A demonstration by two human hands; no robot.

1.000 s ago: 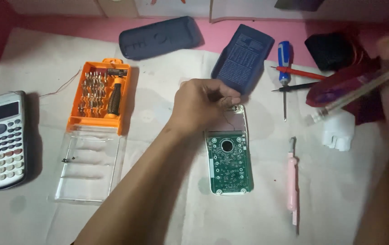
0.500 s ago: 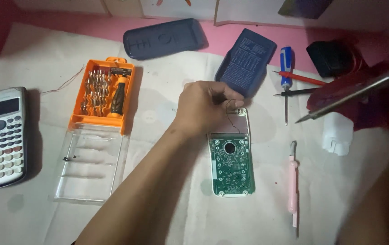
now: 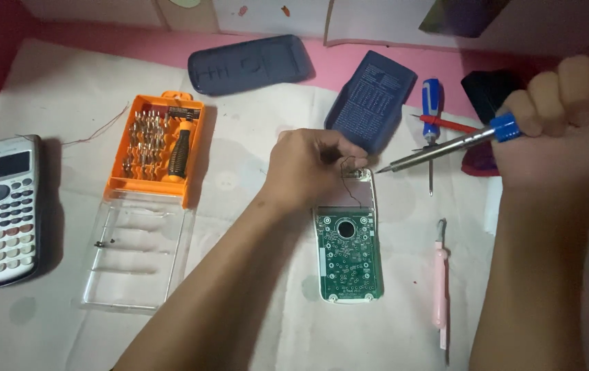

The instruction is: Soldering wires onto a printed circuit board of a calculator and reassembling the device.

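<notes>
- The left hand (image 3: 308,168) is pinching a thin dark wire (image 3: 353,184) at the top end of the green circuit board (image 3: 348,253) — grip clamped on it.
- The right hand (image 3: 563,113) is fisting a blue-collared metal soldering iron (image 3: 438,148), its tip hovering just right of that end.

Soldering iron (image 3: 438,148) tip now nearer circuit board (image 3: 348,253)

Single head-worn view, steeply down, close over the paper-covered table (image 3: 47,103).
</notes>
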